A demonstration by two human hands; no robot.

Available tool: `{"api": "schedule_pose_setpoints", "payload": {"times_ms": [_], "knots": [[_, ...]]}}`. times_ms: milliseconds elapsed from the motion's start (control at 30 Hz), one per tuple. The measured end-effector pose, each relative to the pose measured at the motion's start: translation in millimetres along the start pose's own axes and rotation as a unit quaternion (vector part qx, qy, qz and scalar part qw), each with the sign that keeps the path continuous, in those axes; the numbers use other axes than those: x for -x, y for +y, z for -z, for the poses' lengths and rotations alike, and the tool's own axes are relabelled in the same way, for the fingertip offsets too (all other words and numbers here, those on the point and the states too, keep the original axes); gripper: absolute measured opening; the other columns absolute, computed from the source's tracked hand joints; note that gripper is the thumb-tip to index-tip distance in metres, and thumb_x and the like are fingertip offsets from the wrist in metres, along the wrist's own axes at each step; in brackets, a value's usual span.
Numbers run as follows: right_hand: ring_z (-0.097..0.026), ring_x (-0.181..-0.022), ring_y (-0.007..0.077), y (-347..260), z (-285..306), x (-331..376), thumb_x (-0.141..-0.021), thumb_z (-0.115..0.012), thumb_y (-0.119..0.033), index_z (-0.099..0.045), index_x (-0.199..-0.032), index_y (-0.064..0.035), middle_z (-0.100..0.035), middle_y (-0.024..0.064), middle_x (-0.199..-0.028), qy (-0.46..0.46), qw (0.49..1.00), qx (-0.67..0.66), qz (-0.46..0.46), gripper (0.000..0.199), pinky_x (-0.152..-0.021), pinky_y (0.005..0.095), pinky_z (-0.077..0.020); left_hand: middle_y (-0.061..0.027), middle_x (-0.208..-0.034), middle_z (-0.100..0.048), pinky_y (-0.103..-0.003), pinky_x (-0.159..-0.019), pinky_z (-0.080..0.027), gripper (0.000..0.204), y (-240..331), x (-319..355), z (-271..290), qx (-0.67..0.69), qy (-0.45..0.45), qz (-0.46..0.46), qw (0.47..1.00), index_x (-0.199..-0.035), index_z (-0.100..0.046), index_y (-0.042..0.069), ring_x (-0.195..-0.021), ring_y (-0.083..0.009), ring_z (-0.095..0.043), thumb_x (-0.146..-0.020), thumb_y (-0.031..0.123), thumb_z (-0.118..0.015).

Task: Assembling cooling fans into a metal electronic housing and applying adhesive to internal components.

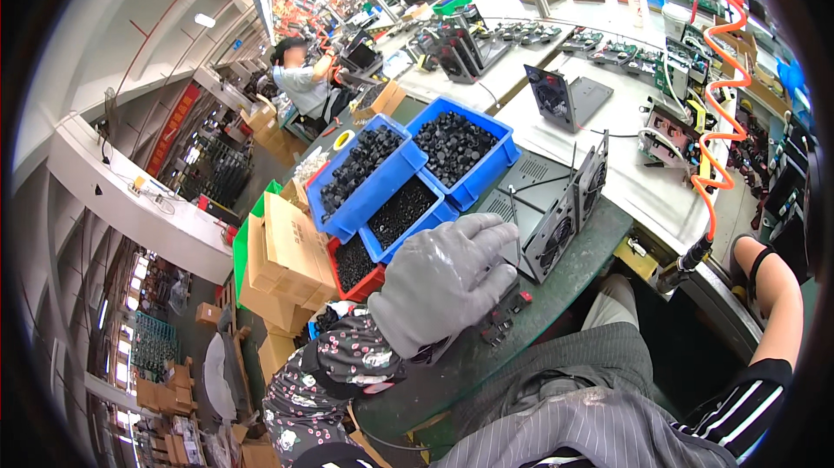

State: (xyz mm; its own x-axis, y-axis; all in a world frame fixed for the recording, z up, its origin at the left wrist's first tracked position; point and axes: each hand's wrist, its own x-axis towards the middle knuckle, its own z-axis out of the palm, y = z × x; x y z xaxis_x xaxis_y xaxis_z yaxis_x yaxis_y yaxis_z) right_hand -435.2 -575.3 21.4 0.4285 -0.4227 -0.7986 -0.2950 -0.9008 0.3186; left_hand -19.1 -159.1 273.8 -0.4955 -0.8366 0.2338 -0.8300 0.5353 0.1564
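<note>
My left hand (447,281) wears a grey glove, below a dark flowered sleeve. Its fingers stretch out to the right, apart from one another, and no held object shows. Just beyond the fingertips stands a dark metal case (556,216) with round fans on its side. Under and beside the glove, small black parts (502,316), one with a red piece, lie on the green tabletop (452,390). My right hand (744,253) is far to the right, by the bench edge, with a black band at the wrist. Its fingers are hidden. A power screwdriver (686,264) on an orange coiled hose is to its left.
Blue bins (473,194) of small black parts and a red bin (369,281) stand beyond my left hand. Cardboard boxes (291,251) are stacked to their left. A white bench (521,112) bears another dark case (565,99) and circuit boards. A person (304,86) sits farther back.
</note>
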Motion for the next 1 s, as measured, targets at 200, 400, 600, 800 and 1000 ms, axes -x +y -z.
{"api": "schedule_pose_setpoints", "payload": {"times_ms": [200, 400, 600, 800, 1000], "knots": [[-0.061, -0.108, 0.0272, -8, -66, 17, -0.084, -0.064, -0.047, -0.067, -0.118, -0.0143, -0.064, 0.0082, -0.124, -0.030, 0.996, -0.033, 0.073, 0.047, -0.093, 0.0417, -0.0453, -0.0165, -0.113, -0.065, -0.039, -0.088, -0.051, 0.037, -14, -24, -18, -0.008, -0.014, 0.020, 1.000, -0.113, -0.065, 0.005, -0.101, -0.0333, -0.063, -0.081, 0.024, -0.067], [-0.061, -0.109, 0.0267, -52, -129, -2, -0.084, -0.065, -0.046, -0.067, -0.118, -0.0140, -0.064, 0.0082, -0.124, -0.070, 0.975, -0.064, 0.200, 0.047, -0.093, 0.0410, -0.0456, -0.0149, -0.122, -0.060, -0.042, -0.091, -0.049, 0.042, -24, -62, -35, -0.042, -0.060, 0.028, 0.997, -0.120, -0.061, 0.008, -0.106, -0.0342, -0.061, -0.084, 0.030, -0.065], [-0.061, -0.109, 0.0262, -91, -192, 1, -0.084, -0.066, -0.045, -0.067, -0.118, -0.0137, -0.064, 0.0083, -0.124, -0.118, 0.937, -0.094, 0.314, 0.047, -0.092, 0.0402, -0.0459, -0.0170, -0.125, -0.058, -0.040, -0.098, -0.045, 0.054, -22, -79, -49, -0.021, -0.088, 0.044, 0.995, -0.128, -0.055, 0.004, -0.115, -0.0344, -0.055, -0.087, 0.038, -0.064], [-0.061, -0.109, 0.0257, -152, -229, 30, -0.083, -0.067, -0.044, -0.067, -0.118, -0.0134, -0.064, 0.0083, -0.124, -0.158, 0.880, -0.132, 0.428, 0.046, -0.092, 0.0394, -0.0462, -0.0172, -0.121, -0.061, -0.034, -0.091, -0.049, 0.063, -22, -106, -54, 0.033, -0.111, 0.139, 0.984, -0.134, -0.052, 0.002, -0.107, -0.0251, -0.062, -0.088, 0.044, -0.066], [-0.068, -0.070, 0.0238, -192, -99, 153, -0.074, -0.073, -0.028, -0.075, -0.085, -0.0089, -0.072, 0.0082, -0.080, -0.178, 0.840, -0.465, -0.217, 0.022, -0.065, 0.0398, -0.0537, -0.0143, -0.111, -0.067, -0.033, -0.085, -0.051, 0.065, -29, -126, -95, 0.093, -0.170, 0.137, 0.971, -0.136, -0.049, 0.004, -0.095, -0.0238, -0.067, -0.088, 0.045, -0.065]]}}
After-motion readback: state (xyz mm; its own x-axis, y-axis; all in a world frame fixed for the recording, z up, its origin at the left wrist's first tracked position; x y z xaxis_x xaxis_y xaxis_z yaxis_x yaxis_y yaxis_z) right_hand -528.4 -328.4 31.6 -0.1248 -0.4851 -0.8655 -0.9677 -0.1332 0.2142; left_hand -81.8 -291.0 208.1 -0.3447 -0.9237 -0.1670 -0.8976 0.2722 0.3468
